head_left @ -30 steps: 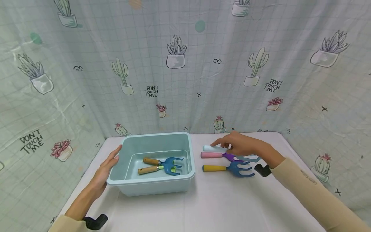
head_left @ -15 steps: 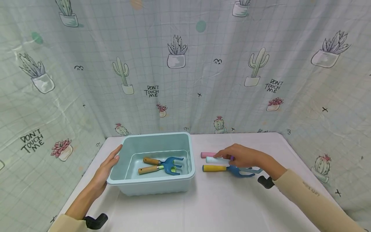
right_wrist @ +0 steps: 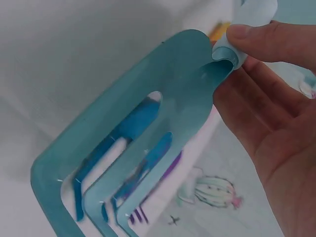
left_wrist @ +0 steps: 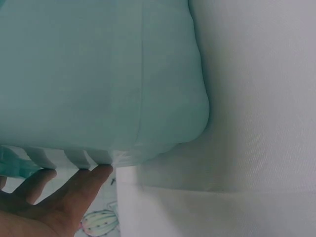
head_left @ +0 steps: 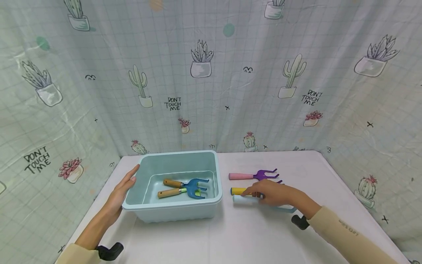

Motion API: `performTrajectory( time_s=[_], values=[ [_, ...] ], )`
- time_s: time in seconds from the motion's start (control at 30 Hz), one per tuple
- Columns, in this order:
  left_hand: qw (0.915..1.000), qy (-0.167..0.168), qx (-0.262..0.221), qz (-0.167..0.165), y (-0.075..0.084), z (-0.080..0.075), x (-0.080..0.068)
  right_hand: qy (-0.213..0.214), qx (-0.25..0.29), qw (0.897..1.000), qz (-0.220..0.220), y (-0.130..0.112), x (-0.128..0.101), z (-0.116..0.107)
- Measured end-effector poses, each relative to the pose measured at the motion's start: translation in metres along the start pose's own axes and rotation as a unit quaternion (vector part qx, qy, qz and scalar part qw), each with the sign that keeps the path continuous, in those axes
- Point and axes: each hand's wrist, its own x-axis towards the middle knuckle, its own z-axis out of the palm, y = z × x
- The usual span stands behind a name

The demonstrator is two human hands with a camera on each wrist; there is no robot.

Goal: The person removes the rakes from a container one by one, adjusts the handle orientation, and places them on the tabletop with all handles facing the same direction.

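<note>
Pale-blue tool [right_wrist: 185, 94], pinched in your right hand [head_left: 273, 192], is farther from the back edge of the tabletop [head_left: 211, 242] than the yellow-handled fork [head_left: 237, 191]; your left hand [head_left: 118, 193], spread, touches the bin [head_left: 174, 213].

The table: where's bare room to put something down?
Bare table lies on the near side of the bin and pale tool; a strip lies between the pink fork and curtain. Crowded: right of the bin, where the right hand holds that tool beside the yellow fork.

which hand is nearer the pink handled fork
Right. The right hand is close in front of the pink-handled fork; the left hand is farther, against the left side of the tub.
</note>
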Motion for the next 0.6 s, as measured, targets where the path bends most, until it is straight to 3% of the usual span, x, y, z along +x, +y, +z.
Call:
performTrajectory(
  time_s=[0.37, 0.6],
  values=[
    [1.0, -0.001, -0.003, 0.007, -0.001, 0.0, 0.0, -0.022, 0.015, 0.999, 0.029, 0.005, 0.005, 0.028],
    [1.0, -0.002, -0.005, 0.004, -0.002, 0.0, -0.001, -0.019, 0.007, 1.0, 0.022, 0.005, 0.001, 0.034]
  ],
)
